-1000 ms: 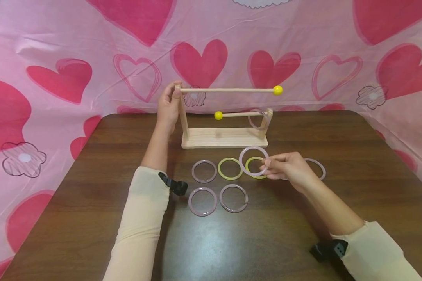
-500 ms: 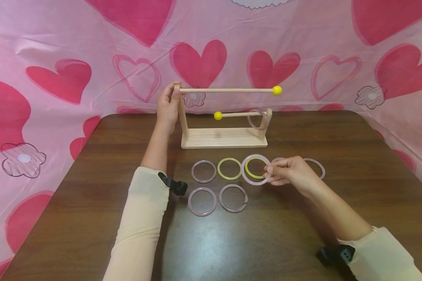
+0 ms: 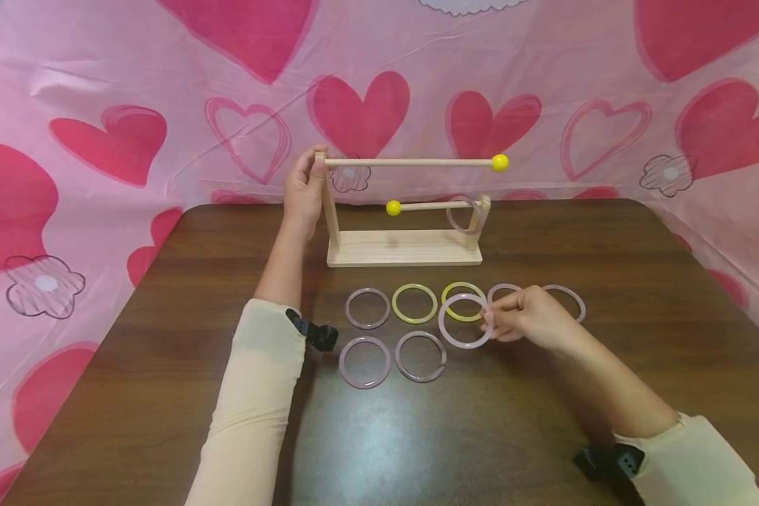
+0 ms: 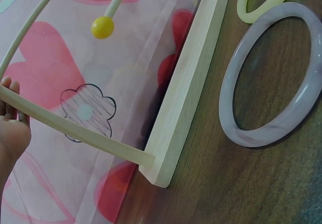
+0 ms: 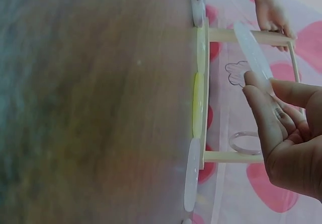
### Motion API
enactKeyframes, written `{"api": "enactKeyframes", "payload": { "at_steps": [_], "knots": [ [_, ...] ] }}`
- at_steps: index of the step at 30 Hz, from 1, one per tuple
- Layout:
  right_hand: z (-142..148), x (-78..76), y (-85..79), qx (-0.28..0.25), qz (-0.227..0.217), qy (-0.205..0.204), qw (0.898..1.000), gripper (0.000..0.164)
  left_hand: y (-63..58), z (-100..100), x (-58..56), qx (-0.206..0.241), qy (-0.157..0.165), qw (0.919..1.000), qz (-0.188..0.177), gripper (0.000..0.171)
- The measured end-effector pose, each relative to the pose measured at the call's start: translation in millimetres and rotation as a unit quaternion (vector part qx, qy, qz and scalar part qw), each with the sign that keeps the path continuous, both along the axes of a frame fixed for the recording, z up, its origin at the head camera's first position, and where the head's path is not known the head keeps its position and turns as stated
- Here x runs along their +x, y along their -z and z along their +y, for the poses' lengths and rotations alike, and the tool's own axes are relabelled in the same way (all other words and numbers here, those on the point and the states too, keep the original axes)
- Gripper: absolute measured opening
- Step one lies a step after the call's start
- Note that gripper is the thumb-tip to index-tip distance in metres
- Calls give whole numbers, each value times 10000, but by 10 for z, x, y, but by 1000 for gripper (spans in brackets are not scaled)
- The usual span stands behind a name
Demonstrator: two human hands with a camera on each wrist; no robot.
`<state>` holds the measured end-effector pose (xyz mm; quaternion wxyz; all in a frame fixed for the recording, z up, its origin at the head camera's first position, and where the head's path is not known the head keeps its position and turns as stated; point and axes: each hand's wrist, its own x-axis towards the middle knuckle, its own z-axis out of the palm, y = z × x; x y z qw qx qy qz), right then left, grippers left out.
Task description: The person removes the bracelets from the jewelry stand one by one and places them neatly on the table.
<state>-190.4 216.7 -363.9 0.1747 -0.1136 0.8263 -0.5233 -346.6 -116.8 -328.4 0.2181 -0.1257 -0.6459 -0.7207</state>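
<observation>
A pale wooden bangle stand (image 3: 405, 249) has two rods tipped with yellow balls. My left hand (image 3: 301, 193) grips the top of its taller left post, thumb in front. Between thumb and fingertips, my right hand (image 3: 534, 320) pinches a pale lilac bangle (image 3: 441, 323) by its right side. In the head view this bangle overlaps a yellow bangle (image 3: 462, 284) behind it; the right wrist view has the held bangle (image 5: 251, 50) raised off the table. Another lilac bangle (image 3: 450, 216) hangs on the lower rod, by the short post. The upper rod (image 3: 411, 162) carries none.
On the brown table (image 3: 379, 436), in front of the stand, lie a second yellow bangle (image 3: 395, 304) and several lilac ones, among them a front-left bangle (image 3: 342, 362) and a far-right bangle (image 3: 583, 307) partly behind the right hand. A pink heart-print cloth (image 3: 405, 42) hangs behind.
My right hand has drawn the lilac bangle down toward me and slightly right, past the yellow bangle. The left hand keeps its grip on the post; the stand has not moved.
</observation>
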Motion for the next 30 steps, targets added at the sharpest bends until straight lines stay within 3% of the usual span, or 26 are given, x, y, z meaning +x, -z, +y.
{"api": "enactKeyframes", "payload": {
  "at_steps": [12,20,30],
  "knots": [
    [52,-2,-20,870,79,-436,9952,20,-4,9,2,8,16,10000,31,54],
    [61,-5,6,1616,157,-905,9826,15,-6,10,-1,16,12,10000,-16,46],
    [58,2,28,1871,192,-1153,9754,15,4,-1,-14,34,0,10000,-86,41]
  ]
}}
